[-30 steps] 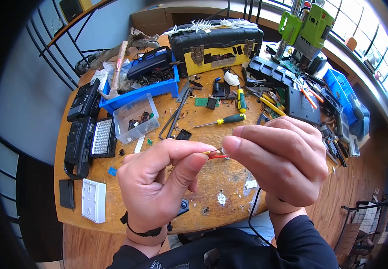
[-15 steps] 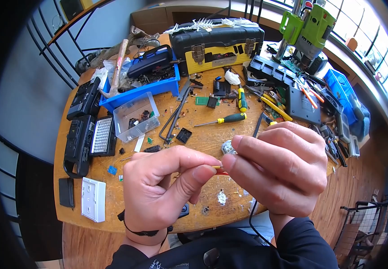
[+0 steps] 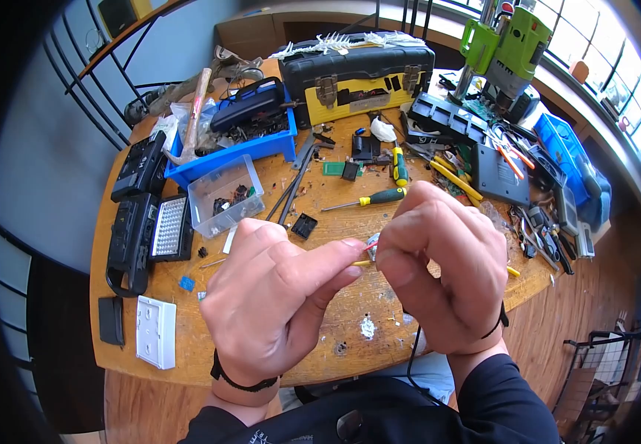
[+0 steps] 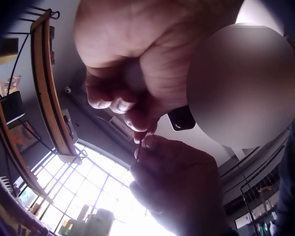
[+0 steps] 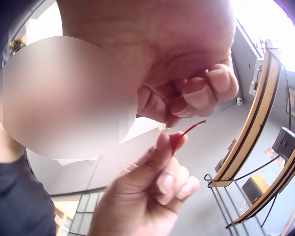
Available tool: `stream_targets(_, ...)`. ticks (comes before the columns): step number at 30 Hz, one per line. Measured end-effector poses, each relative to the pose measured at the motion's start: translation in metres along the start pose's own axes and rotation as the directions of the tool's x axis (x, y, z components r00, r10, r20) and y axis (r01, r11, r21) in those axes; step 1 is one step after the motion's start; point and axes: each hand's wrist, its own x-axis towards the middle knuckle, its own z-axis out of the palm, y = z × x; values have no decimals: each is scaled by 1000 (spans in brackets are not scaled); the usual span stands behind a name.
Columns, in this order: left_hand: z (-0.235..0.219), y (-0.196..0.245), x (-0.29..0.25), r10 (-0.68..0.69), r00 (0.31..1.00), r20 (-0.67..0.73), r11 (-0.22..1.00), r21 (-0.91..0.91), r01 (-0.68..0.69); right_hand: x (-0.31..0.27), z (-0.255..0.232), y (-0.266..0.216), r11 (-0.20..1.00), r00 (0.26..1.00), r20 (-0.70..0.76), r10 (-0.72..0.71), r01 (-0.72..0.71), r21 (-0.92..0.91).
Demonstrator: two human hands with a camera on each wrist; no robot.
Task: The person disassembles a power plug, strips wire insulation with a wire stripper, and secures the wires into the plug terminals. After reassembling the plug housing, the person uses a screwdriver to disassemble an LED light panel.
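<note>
Close over the table's middle, my left hand (image 3: 276, 296) pinches a red wire (image 3: 371, 246) and a yellow wire (image 3: 362, 263) between thumb and forefinger. In the right wrist view the red wire (image 5: 189, 131) sticks out past the left fingertips, its end bare and dark. My right hand (image 3: 446, 270) faces it with curled fingers, thumb and forefinger pinching at the yellow wire's end. That contact is mostly hidden by the fingers. Behind the fingertips, a silvery round part (image 3: 373, 238) shows partly. A green-and-yellow screwdriver (image 3: 383, 196) lies just beyond the hands.
A blue bin (image 3: 283, 144) with a hammer (image 3: 196, 111) and a clear box (image 3: 224, 196) stand left. At the back are a yellow-black toolbox (image 3: 365, 89) and a green drill (image 3: 513, 55). Pliers and other tools lie on the right; a white plastic casing (image 3: 155, 333) lies front left.
My left hand has rolled so its back shows more. The right hand has turned and moved slightly left, its fingers more curled. The red wire now shows above the yellow one.
</note>
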Motion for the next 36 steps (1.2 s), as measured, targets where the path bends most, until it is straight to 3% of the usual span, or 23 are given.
stream_targets(1,0,0,0,36,999,-22,999,38,-35,0,-1,1,1000,1000,-2,0,0,-1)
stream_targets(3,0,0,0,73,996,-43,995,76,-70,-1,-6,3,926,986,-98,136,-92,365)
stream_targets(4,-2,1,-2,-12,999,-40,1000,-8,12,-1,-7,4,952,978,-177,112,-54,302)
stream_targets(5,-4,1,-2,-97,995,-30,992,-90,94,-2,-9,13,979,973,-231,-29,73,188)
stream_targets(7,-5,2,-2,-148,989,-12,981,-128,145,-2,-8,10,995,950,-296,-100,99,-20)
stream_targets(9,-6,4,-2,-196,981,14,966,-168,195,2,-9,14,947,933,-189,-308,281,-155)
stream_targets(10,-5,5,-2,-231,973,26,957,-176,232,0,-5,7,959,945,-192,-264,236,-155)
stream_targets(11,-5,5,-2,-265,963,39,946,-183,268,2,-6,15,917,917,-132,-377,350,-189)
stream_targets(14,-5,5,-2,-261,963,71,944,-187,270,3,-5,15,883,901,-64,-429,404,-238)
stream_targets(22,-6,5,-1,-196,976,93,959,-189,210,-3,-7,13,870,910,23,-415,404,-282)
stream_targets(25,-6,7,-1,-201,978,60,964,-166,208,-2,-6,7,902,940,23,-340,333,-275)
stream_targets(28,-7,7,-1,-252,966,52,949,-185,257,-1,-8,1,952,982,-38,-186,170,-254)
stream_targets(32,-9,8,-1,-324,944,67,914,-236,330,-2,-8,1,946,963,-146,-226,181,-270)
stream_targets(36,-14,11,0,-380,918,112,871,-291,396,-1,-5,9,883,900,-93,-425,390,-260)
